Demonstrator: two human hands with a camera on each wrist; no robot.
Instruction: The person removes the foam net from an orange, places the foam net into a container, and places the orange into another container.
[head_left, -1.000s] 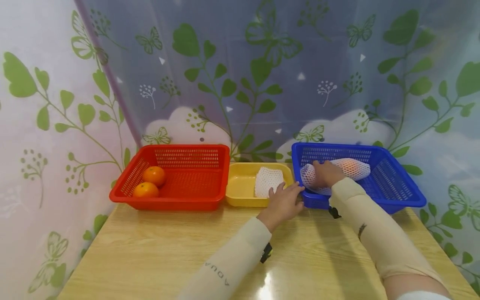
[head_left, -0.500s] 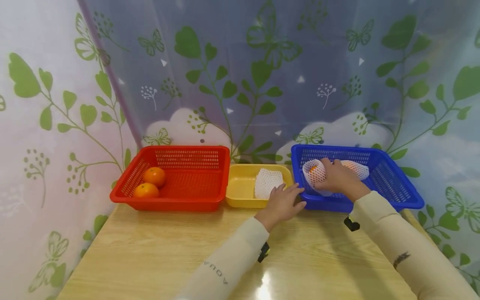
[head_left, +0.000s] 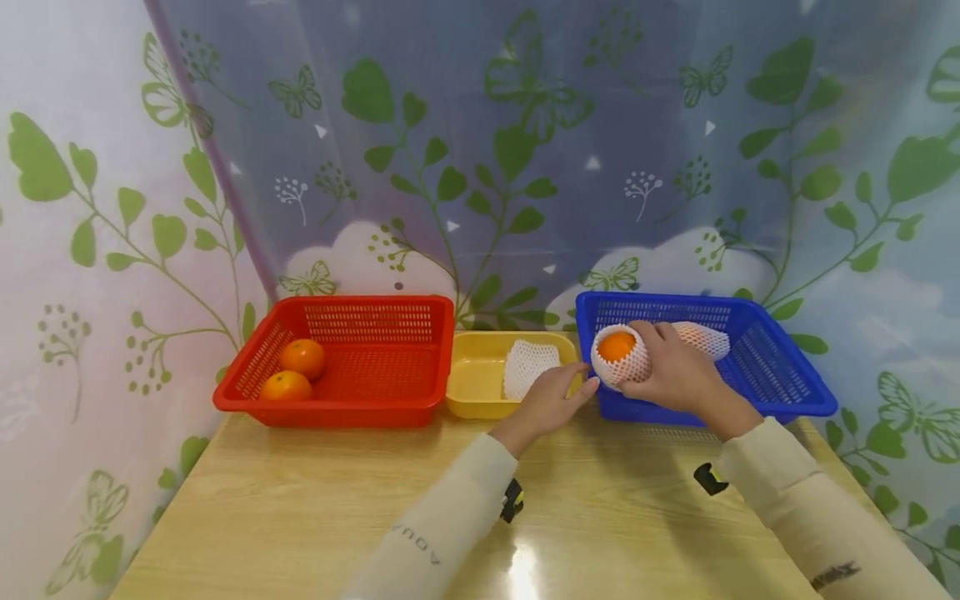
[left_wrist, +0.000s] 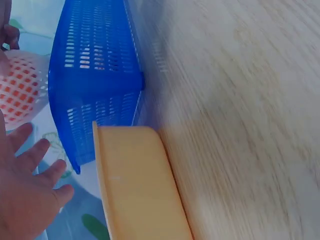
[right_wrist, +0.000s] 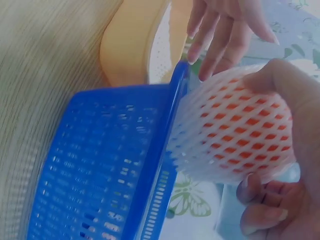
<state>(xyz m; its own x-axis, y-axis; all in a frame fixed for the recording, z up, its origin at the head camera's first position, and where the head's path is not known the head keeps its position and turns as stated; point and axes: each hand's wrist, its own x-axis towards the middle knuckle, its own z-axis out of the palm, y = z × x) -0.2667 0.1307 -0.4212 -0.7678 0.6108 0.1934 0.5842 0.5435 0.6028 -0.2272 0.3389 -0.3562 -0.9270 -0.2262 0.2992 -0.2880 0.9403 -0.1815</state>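
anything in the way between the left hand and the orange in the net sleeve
Nothing visible: the left hand has its fingers close beside the netted orange, which the right hand grips. The blue basket's rim is nearby but appears to lie below their path.

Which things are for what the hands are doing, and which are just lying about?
Probably for the job:
right hand, holding a netted orange
left hand, close by
blue basket, with another netted fruit
yellow tray, with a white net
red basket, with two bare oranges

Probably just there:
table
backdrop
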